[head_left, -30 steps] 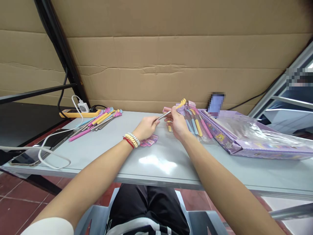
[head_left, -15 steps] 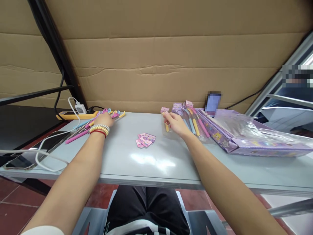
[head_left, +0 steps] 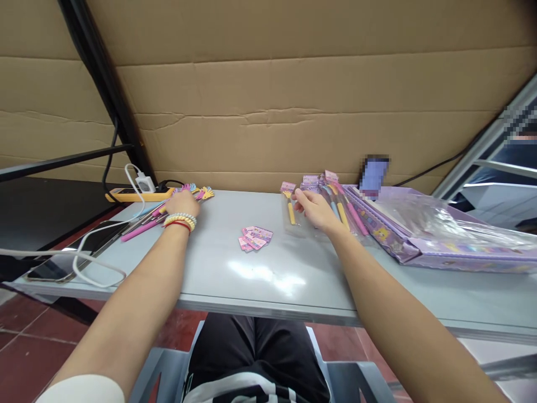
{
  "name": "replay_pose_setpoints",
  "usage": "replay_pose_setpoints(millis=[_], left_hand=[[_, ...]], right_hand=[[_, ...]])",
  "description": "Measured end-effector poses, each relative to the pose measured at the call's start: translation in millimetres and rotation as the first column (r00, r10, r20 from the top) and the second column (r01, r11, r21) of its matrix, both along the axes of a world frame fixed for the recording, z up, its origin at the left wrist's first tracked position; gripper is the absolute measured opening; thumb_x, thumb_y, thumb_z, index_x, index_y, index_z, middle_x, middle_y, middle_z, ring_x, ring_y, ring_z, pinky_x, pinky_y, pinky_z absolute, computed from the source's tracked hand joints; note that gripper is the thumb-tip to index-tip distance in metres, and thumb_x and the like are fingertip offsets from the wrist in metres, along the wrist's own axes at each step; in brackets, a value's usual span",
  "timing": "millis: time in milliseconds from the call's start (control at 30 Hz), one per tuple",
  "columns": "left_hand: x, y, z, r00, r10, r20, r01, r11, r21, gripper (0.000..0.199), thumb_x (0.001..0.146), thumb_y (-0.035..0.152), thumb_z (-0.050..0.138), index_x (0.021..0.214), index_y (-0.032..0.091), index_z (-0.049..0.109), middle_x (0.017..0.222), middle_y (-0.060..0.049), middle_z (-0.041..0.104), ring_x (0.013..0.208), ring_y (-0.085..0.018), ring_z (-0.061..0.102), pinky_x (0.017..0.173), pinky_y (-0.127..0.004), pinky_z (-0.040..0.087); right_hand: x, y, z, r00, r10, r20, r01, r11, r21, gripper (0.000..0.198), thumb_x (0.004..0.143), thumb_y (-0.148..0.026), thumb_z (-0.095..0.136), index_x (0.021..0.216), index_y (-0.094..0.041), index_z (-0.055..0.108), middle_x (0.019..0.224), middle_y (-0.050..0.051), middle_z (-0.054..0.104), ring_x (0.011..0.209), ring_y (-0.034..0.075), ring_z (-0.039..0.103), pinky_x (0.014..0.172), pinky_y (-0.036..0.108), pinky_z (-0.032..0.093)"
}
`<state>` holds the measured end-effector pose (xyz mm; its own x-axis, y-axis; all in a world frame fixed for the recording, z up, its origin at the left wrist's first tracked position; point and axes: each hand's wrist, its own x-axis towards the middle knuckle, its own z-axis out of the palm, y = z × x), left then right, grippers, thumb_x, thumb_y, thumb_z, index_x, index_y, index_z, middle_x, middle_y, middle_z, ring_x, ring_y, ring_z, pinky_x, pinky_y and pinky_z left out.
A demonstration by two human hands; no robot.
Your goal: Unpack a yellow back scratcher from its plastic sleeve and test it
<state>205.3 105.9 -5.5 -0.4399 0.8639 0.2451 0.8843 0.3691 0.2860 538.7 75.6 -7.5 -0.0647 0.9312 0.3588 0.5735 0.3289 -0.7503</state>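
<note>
My left hand, with beaded bracelets and a red cord at its wrist, rests on a pile of loose back scratchers with coloured handles and hand-shaped ends. Its fingers are hidden behind the hand, so I cannot tell whether they grip one. Just right of a yellow back scratcher in a clear bag is my right hand, fingers loosely bent and nothing visible in them. More bagged back scratchers, pink, yellow and blue, lie partly behind that hand. Several small pink cards are fanned out between my hands.
On the right lies a purple box with clear plastic bags on it and a phone propped behind. To the left are a yellow power strip, a white cable and a dark tablet-like device. Cardboard backs the table.
My right hand has let go of the bagged yellow back scratcher and shifted right, off it; the scratcher now lies fully visible. My left hand stays at the loose pile. The view has shifted slightly.
</note>
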Motion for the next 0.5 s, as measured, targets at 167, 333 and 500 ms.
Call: replay_pose_setpoints(millis=[167,333,500], left_hand=[[39,-7,-5.5,0.973,-0.148,-0.178,0.13,0.986,-0.109,0.036,0.081,0.012,0.046,0.112,0.006,0.064,0.111,-0.025,0.064,0.108,-0.033,0.061,0.087,-0.039,0.049],[65,-17,-5.2,0.934,-0.272,-0.23,0.253,0.961,-0.112,0.035,0.081,0.012,0.044,0.108,0.007,0.067,0.111,-0.024,0.064,0.111,-0.033,0.06,0.092,-0.04,0.046],[77,-24,-2.0,0.829,-0.535,-0.161,0.527,0.845,-0.09,0.035,0.081,0.016,0.042,0.103,0.014,0.07,0.108,-0.017,0.067,0.102,-0.03,0.063,0.085,-0.037,0.049]], right_hand=[[-5,-5,0,0.981,-0.021,0.192,0.014,0.999,0.036,0.049,0.088,-0.059,0.037,0.076,-0.017,0.058,0.077,0.005,0.063,0.071,0.016,0.053,0.066,0.027,0.036],[-11,-11,3,0.97,-0.021,0.242,0.007,0.998,0.056,0.046,0.086,-0.057,0.04,0.073,-0.017,0.058,0.07,0.003,0.061,0.066,0.015,0.05,0.061,0.026,0.034],[-4,-11,8,0.965,-0.102,0.241,0.085,0.993,0.08,0.034,0.083,-0.045,0.05,0.081,-0.015,0.066,0.078,0.004,0.066,0.071,0.016,0.055,0.064,0.025,0.037]])
